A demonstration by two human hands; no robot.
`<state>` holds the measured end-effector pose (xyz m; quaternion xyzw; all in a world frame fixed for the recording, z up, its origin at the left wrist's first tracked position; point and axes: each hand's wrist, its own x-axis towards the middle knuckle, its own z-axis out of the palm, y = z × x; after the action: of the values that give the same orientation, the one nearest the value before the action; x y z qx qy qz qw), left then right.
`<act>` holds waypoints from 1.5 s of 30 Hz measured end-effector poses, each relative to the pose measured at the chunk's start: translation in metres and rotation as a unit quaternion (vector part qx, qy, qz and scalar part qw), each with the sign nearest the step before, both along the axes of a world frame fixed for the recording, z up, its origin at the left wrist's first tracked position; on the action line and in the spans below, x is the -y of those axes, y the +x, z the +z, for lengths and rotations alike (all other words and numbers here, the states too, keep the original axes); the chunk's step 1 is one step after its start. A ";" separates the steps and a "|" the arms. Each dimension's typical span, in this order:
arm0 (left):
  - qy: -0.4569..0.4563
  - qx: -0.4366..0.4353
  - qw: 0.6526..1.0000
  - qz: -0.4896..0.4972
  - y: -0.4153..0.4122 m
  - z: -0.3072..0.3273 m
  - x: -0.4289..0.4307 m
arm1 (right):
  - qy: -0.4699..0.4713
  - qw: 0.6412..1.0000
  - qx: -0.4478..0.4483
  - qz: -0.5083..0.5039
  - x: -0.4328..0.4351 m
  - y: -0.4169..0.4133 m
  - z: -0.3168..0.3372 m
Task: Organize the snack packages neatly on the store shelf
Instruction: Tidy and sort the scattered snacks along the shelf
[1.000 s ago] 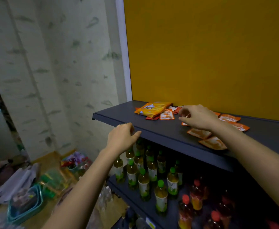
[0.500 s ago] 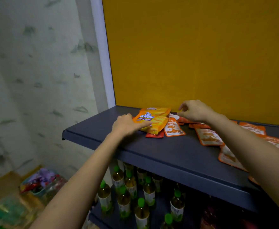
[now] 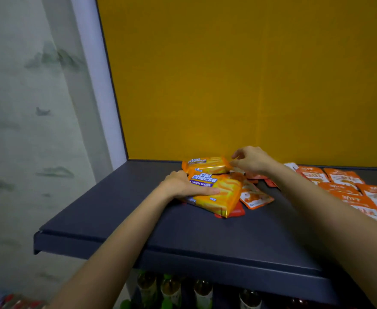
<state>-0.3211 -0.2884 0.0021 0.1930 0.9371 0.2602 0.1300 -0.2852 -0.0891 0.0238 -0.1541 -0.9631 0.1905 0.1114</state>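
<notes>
My left hand point(image 3: 186, 186) grips the left end of the near wafer pack point(image 3: 218, 194), thumb laid along its front face. The pack's long axis runs left to right, skewed so its right corner sits nearer, over a red sachet point(image 3: 236, 212). My right hand point(image 3: 253, 160) curls at the right end of the far wafer pack point(image 3: 206, 166); I cannot tell whether it pinches. Both packs are glossy orange-yellow, flat on the shelf point(image 3: 138, 219), with orange sachets point(image 3: 343, 182) scattered rightward.

This is a shop. A dark display shelf point(image 3: 160, 230) with a yellow back panel point(image 3: 250, 74) carries cheese wafer packs point(image 3: 218, 195) and matching orange sachets point(image 3: 341, 179). Bottled drinks point(image 3: 171, 291) stand below.
</notes>
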 end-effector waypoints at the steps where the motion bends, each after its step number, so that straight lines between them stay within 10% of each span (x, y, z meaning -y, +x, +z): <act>1: 0.017 0.004 1.000 -0.005 -0.003 0.001 0.002 | 0.000 1.000 0.005 -0.012 0.005 -0.005 -0.002; 21: 0.108 0.099 0.985 -0.091 -0.035 0.001 0.003 | -0.128 0.975 0.066 -0.167 0.060 -0.053 -0.005; 32: 0.304 0.157 0.932 -0.119 -0.057 0.006 0.035 | -0.217 0.948 0.159 -0.170 0.076 -0.055 0.009; 45: 0.456 0.169 0.871 0.076 -0.150 0.008 0.146 | -0.257 0.947 0.096 -0.166 0.079 -0.071 -0.002</act>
<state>-0.4714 -0.4340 0.0099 0.1125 0.6901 0.6959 0.1636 -0.3559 -0.1683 0.0220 -0.3531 -0.8481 0.3950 0.0048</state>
